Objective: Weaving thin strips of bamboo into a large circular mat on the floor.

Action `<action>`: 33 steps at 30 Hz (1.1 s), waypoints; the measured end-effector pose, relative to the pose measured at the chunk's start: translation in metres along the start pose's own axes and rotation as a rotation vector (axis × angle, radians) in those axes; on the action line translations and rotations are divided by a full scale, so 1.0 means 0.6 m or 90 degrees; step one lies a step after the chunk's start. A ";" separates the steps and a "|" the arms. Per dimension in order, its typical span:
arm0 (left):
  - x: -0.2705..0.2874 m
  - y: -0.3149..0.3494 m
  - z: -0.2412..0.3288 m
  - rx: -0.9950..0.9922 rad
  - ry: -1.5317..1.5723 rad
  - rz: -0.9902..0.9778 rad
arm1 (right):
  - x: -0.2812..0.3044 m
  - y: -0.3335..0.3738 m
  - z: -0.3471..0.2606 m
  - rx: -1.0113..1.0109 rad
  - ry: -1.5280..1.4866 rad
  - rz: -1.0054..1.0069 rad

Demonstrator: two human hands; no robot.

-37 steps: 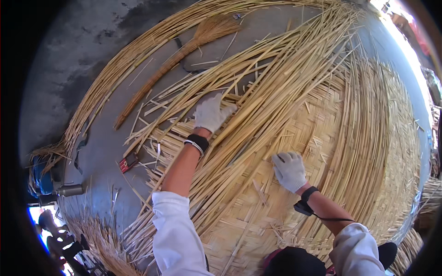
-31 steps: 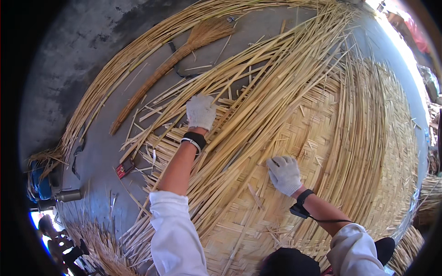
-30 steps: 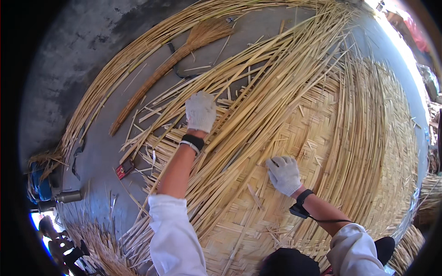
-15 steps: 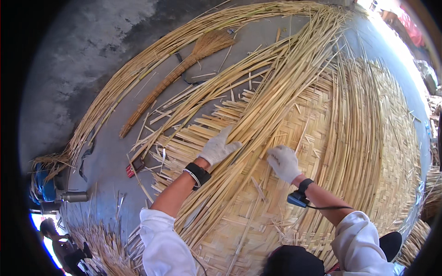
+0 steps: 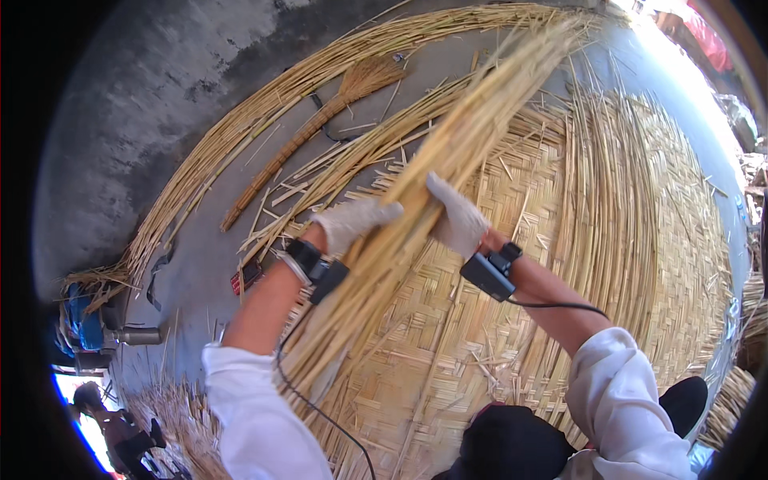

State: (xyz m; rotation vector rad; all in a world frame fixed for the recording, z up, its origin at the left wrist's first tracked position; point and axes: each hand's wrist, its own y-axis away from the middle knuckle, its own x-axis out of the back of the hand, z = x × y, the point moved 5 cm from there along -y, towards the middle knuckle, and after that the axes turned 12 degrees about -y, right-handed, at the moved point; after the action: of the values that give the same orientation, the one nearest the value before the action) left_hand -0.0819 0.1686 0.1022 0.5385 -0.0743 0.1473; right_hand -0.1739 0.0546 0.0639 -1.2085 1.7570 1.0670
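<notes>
A thick bundle of long, straw-coloured reed strips runs diagonally from the far right toward my lower left, smeared by motion at its far end. My left hand, in a whitish glove, grips its left side with the thumb laid across the top. From the right side my right hand, gloved the same way, clasps the bundle; the strips hide part of its fingers. Beneath lies a woven reed mat, its loose strip ends sticking out on the left. More long strips lie lengthwise over the mat's right part.
A straw broom lies on the grey floor at the left, inside a curved row of reeds along the wall. Further left are a metal flask and a blue container. Another person is at the lower left.
My right hand has moved up and left from above the mat onto the bundle. My left hand has shifted slightly left and up. The bundle now appears gathered and moving.
</notes>
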 end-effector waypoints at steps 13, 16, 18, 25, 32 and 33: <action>-0.118 -0.037 -0.011 0.015 -0.179 0.058 | 0.037 0.066 -0.048 0.105 -0.013 0.076; -0.163 -0.097 -0.086 0.033 -0.317 0.138 | 0.144 0.088 -0.034 0.069 -0.010 0.159; -0.164 -0.120 -0.120 0.037 -0.375 0.173 | 0.207 0.097 -0.022 0.061 -0.010 0.212; -0.123 -0.173 -0.109 0.060 -0.655 0.292 | 0.301 0.112 -0.033 0.102 0.302 0.495; -0.087 -0.164 -0.053 -0.047 -0.784 0.610 | 0.298 0.109 -0.028 0.077 0.186 0.374; -0.081 -0.165 -0.058 -0.014 -0.775 0.617 | 0.304 0.110 -0.027 0.070 0.175 0.408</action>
State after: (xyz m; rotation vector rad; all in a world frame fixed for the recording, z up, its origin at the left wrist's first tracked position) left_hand -0.1127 0.0969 0.0174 0.4652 -1.5317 0.7432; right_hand -0.2901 -0.0081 -0.0790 -0.7556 2.4782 1.1657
